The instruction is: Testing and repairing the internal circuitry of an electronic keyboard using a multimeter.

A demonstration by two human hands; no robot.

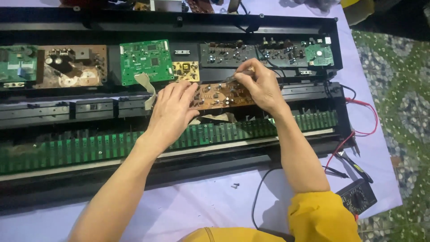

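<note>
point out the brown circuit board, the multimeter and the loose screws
brown circuit board [221, 95], head view, on its component-covered middle between the hands
multimeter [357, 196], head view, on its dial
loose screws [235, 185], head view, on the small pair lying on the cloth

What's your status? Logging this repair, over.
Left hand flat on brown circuit board, steadying it. Right hand pinching thin tool over the board. White ribbon cable lies beside left hand.

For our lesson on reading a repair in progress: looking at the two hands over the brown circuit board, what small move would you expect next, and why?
Probably a slight shift of the thin tool to a neighbouring spot on the brown circuit board. The right hand pinches the tool with its tip at the board's upper edge, while the left hand rests flat by the board's left end, seemingly steadying it. That is only a judgement.
</note>
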